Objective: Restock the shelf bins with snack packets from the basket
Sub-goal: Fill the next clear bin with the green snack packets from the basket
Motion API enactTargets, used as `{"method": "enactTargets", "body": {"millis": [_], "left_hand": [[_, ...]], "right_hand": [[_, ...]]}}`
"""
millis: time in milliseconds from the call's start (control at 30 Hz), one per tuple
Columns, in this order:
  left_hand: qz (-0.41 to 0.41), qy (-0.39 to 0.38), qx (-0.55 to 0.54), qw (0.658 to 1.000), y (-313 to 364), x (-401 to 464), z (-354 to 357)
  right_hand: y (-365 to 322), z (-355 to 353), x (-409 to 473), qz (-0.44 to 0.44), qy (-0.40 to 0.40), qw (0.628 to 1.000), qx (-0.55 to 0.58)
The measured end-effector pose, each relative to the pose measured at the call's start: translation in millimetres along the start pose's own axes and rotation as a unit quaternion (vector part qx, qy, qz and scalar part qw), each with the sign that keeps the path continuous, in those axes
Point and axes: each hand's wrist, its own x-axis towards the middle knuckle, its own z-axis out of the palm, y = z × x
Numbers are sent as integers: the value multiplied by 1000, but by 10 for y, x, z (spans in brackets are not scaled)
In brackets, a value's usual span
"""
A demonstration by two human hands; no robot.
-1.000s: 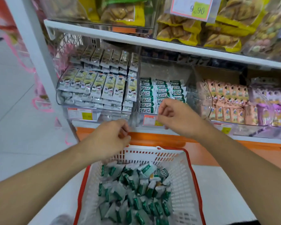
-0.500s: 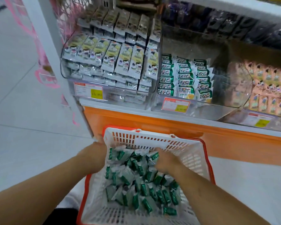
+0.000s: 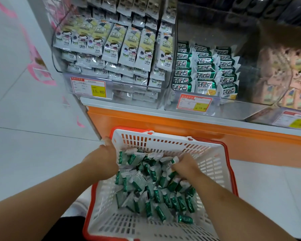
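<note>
A white basket [image 3: 163, 137] with a red rim sits low in front of me, holding a heap of green-and-white snack packets [image 3: 155, 190]. My left hand [image 3: 107, 154] straddles the basket's far left corner, thumb outside the wall and fingers hidden inside. My right hand [image 3: 187, 165] is down in the heap, its fingers curled around a few packets [image 3: 170, 165]. Above, a clear shelf bin [image 3: 233, 113] holds matching green-and-white packets [image 3: 205, 73] stacked in three columns, filling only its left half.
A clear bin of grey-and-yellow packets [image 3: 129, 49] stands left of the target bin, and a bin of pink packets [image 3: 285, 80] stands to its right. Price tags [image 3: 194, 103] hang on the bin fronts. An orange shelf base [image 3: 181, 122] runs behind the basket. Pale floor tiles lie left.
Both hands dropped from the shelf bin's front into the basket. The view tilted down and closer. The right hand has since closed on packets in the heap.
</note>
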Motion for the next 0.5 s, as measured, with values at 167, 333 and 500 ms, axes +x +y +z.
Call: {"method": "enactTargets", "body": {"millis": [167,333,500], "left_hand": [[-23,-31,21,999,75,-115,-293],[82,-6,77,994,404,-440,-677],[239,-138,-226,934,952,-1064,-1152]], "right_hand": [[-423,-426,-307,52,-127,985,104],[-974,-1043,-996,-58,-178,982,37],[-1287,-1677,-1708,-191,-172,960,111]]}}
